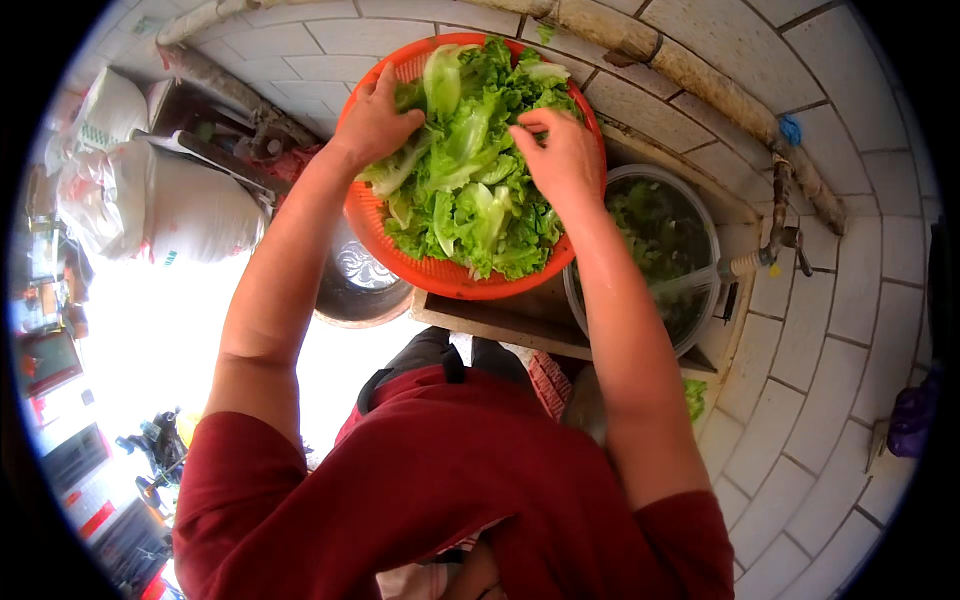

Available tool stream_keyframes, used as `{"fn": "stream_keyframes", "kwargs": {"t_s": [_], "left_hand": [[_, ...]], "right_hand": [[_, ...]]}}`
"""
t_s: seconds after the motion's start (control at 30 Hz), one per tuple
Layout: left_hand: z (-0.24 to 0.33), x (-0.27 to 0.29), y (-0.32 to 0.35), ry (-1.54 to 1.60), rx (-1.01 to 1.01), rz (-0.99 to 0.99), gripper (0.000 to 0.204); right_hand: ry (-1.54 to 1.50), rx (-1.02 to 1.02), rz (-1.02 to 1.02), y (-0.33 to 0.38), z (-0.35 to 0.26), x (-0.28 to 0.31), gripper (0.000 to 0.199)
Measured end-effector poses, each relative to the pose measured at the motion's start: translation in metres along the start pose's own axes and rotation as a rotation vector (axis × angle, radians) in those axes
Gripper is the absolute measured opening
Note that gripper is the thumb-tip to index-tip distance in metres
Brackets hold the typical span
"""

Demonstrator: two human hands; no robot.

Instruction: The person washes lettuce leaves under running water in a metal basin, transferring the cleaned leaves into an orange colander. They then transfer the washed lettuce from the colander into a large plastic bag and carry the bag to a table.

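Note:
A wide orange plastic basket (465, 287) is heaped with torn green lettuce leaves (470, 160). At the heap's left side, my left hand (378, 122) rests with its thumb and fingers apart, touching leaves near the basket's rim. My right hand (560, 155) is over the right part of the heap, its fingers curled and the thumb close to the index finger in a pinch. Whatever may be between those fingertips cannot be made out. To the right, partly behind my right forearm, a round tub (640, 215) holds water with green leaves in it.
The basket and tub are over a stone sink (735, 245). A tap (785, 230) with a pale hose juts from the tiled wall on the right. Pipes (620, 35) run along the wall. White sacks (190, 205) stand at left, and a round metal basin (360, 270) sits below the basket.

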State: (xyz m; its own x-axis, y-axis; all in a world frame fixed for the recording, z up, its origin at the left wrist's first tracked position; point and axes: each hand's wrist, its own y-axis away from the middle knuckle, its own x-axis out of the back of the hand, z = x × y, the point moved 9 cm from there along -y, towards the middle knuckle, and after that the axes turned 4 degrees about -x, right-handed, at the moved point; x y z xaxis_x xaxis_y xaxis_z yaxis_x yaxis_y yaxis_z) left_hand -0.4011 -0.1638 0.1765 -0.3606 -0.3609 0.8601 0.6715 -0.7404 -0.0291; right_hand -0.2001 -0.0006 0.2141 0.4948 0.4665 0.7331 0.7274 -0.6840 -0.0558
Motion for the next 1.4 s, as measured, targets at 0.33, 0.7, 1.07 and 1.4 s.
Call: {"fn": "stream_keyframes", "kwargs": {"t_s": [0.33,0.7,1.07,1.4], "left_hand": [[0.087,0.043,0.060,-0.194,-0.212,0.383,0.071],[0.099,-0.005,0.075,-0.194,-0.319,0.263,0.084],[0.069,0.006,0.075,0.090,-0.177,0.303,0.056],[0.110,0.027,0.086,-0.006,-0.323,0.396,0.065]], "right_hand": [[-0.045,-0.005,-0.073,0.004,0.007,-0.019,0.014],[0.104,0.170,0.046,0.006,-0.012,-0.014,0.019],[-0.688,0.019,0.056,0.005,0.004,0.028,0.011],[-1.361,-0.350,-0.069,0.042,0.054,0.040,0.014]]}}
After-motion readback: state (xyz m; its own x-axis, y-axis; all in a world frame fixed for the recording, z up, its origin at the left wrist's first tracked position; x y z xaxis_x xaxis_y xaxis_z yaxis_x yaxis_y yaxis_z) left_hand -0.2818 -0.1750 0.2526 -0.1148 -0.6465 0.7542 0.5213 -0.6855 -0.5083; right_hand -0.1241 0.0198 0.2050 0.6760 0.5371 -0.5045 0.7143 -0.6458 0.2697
